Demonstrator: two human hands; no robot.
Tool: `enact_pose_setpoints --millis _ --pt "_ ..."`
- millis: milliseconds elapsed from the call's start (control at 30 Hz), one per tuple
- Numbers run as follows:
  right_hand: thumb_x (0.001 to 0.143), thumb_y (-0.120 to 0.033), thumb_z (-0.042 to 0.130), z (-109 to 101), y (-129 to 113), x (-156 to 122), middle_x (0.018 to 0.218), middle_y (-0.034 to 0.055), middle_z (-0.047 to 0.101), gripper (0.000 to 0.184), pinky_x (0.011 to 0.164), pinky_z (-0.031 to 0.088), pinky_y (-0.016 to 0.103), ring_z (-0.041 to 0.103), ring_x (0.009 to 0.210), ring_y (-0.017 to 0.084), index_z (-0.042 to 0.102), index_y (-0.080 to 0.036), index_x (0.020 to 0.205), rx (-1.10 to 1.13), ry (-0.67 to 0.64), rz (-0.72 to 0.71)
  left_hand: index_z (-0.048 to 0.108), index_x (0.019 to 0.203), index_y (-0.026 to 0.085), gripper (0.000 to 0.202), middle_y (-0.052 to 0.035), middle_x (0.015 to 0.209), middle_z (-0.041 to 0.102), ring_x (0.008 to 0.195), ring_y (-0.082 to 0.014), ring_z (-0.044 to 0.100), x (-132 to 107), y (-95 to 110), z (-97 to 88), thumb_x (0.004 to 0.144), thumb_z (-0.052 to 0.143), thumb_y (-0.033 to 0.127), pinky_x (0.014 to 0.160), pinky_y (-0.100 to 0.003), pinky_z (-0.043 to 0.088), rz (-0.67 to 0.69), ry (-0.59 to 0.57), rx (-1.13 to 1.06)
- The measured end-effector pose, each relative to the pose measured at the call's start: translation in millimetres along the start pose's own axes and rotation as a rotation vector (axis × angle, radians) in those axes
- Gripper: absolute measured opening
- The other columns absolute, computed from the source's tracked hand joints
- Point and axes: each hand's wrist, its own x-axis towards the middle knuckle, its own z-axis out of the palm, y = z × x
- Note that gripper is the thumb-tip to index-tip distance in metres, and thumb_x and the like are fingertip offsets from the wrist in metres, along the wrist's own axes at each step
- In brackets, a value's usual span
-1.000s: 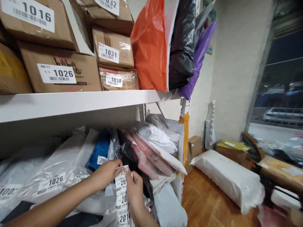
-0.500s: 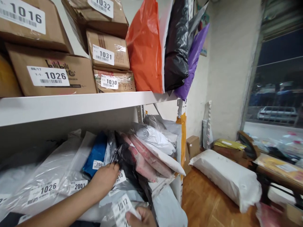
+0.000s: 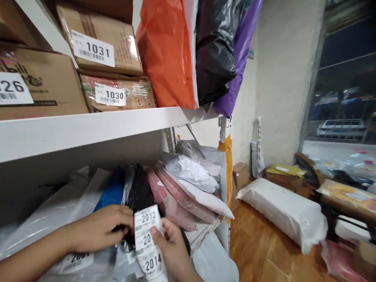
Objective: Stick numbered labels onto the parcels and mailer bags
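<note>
My right hand [image 3: 172, 248] holds a strip of white numbered labels [image 3: 148, 244] reading 2012 and 2014, thumb pressed on its middle. My left hand [image 3: 101, 227] curls its fingertips against the strip's upper left edge, in front of a black plastic parcel [image 3: 141, 192] on the lower shelf. A blue parcel [image 3: 108, 192] and pale poly bags [image 3: 55, 213] lie to the left. Reddish padded parcels [image 3: 173, 197] and white bags [image 3: 194, 174] lean to the right.
The upper shelf board [image 3: 96, 125] carries cardboard boxes labelled 1031 [image 3: 100, 45] and 1030 [image 3: 117, 92], plus orange [image 3: 167, 51], black [image 3: 214, 47] and purple bags [image 3: 237, 62]. A long white sack [image 3: 288, 213] lies on the wooden floor. A cluttered table [image 3: 346, 196] stands by the window.
The view shifted right and nearer the shelf. My right hand rose with the label strip, and my left hand came off the shelved parcels to meet the strip's top edge.
</note>
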Motion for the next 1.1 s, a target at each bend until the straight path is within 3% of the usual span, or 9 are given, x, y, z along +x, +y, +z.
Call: enact_pose_setpoints --millis 67,133,267,433,567,667,733,967,1100 --pt "0.058 -0.066 0.072 10 19 9 0.062 0.0019 0.062 0.057 0.052 0.035 0.022 0.049 0.052 0.011 0.063 -0.014 0.080 -0.031 0.022 0.002 0.058 0.084 0.022 0.032 0.0012 0.084 0.063 0.081 -0.0152 0.056 6 -3 -0.2 0.090 0.028 0.033 0.076 -0.023 0.042 -0.115 -0.011 -0.264" --pt "0.059 -0.071 0.066 16 34 12 0.063 0.0027 0.062 0.061 0.050 0.032 0.022 0.048 0.054 0.012 0.063 -0.014 0.080 -0.064 0.067 -0.012 0.055 0.084 0.020 0.037 0.0017 0.081 0.060 0.079 -0.0155 0.054 13 -7 2.2 0.091 0.029 0.046 0.073 -0.023 0.042 -0.229 0.013 -0.353" --pt "0.063 -0.075 0.058 18 42 9 0.065 0.0028 0.057 0.064 0.054 0.034 0.024 0.046 0.061 0.014 0.060 -0.013 0.075 -0.208 0.118 -0.021 0.051 0.078 0.020 0.030 0.0028 0.073 0.056 0.070 -0.0148 0.051 18 -11 16.1 0.084 0.045 0.049 0.063 -0.023 0.037 -0.309 0.013 -0.166" --pt "0.059 -0.078 0.058 14 33 8 0.052 -0.0055 0.035 0.063 0.048 0.022 0.022 0.027 0.052 0.008 0.044 -0.017 0.058 -0.238 0.161 0.028 0.051 0.078 0.019 0.032 -0.0050 0.084 0.057 0.076 -0.0191 0.054 23 -7 30.0 0.090 0.028 0.038 0.071 -0.031 0.038 -0.369 0.057 0.082" --pt "0.051 -0.073 0.068 16 23 7 0.054 -0.0034 0.048 0.064 0.051 0.028 0.022 0.038 0.051 0.009 0.058 -0.014 0.073 -0.094 0.052 0.074 0.053 0.078 0.019 0.039 -0.0040 0.083 0.058 0.081 -0.0188 0.055 25 -5 26.9 0.093 0.022 0.040 0.076 -0.030 0.039 -0.292 0.054 0.003" --pt "0.050 -0.071 0.070 17 18 7 0.051 -0.0030 0.051 0.062 0.051 0.028 0.022 0.037 0.048 0.008 0.061 -0.014 0.071 -0.081 0.062 0.064 0.051 0.078 0.020 0.035 -0.0002 0.080 0.058 0.077 -0.0168 0.054 21 -1 23.0 0.089 0.035 0.049 0.069 -0.027 0.039 -0.290 0.024 -0.087" --pt "0.051 -0.072 0.069 17 19 8 0.050 -0.0031 0.052 0.061 0.050 0.028 0.022 0.035 0.046 0.008 0.062 -0.014 0.070 -0.097 0.071 0.059 0.050 0.079 0.020 0.031 -0.0005 0.083 0.057 0.079 -0.0174 0.054 19 3 23.7 0.088 0.040 0.047 0.070 -0.028 0.039 -0.319 0.035 -0.027" --pt "0.052 -0.077 0.063 15 26 11 0.050 -0.0023 0.048 0.065 0.049 0.026 0.022 0.034 0.050 0.009 0.057 -0.013 0.063 -0.181 0.088 0.046 0.050 0.085 0.018 0.030 -0.0069 0.090 0.058 0.086 -0.0224 0.055 20 16 33.3 0.095 0.024 0.032 0.075 -0.035 0.039 -0.341 0.039 0.224" --pt "0.048 -0.081 0.062 15 26 12 0.051 -0.0028 0.047 0.068 0.050 0.027 0.023 0.034 0.050 0.009 0.052 -0.015 0.061 -0.191 0.088 0.059 0.050 0.086 0.019 0.032 -0.0078 0.091 0.059 0.088 -0.0234 0.055 20 19 32.4 0.096 0.022 0.030 0.077 -0.036 0.040 -0.349 0.043 0.258"
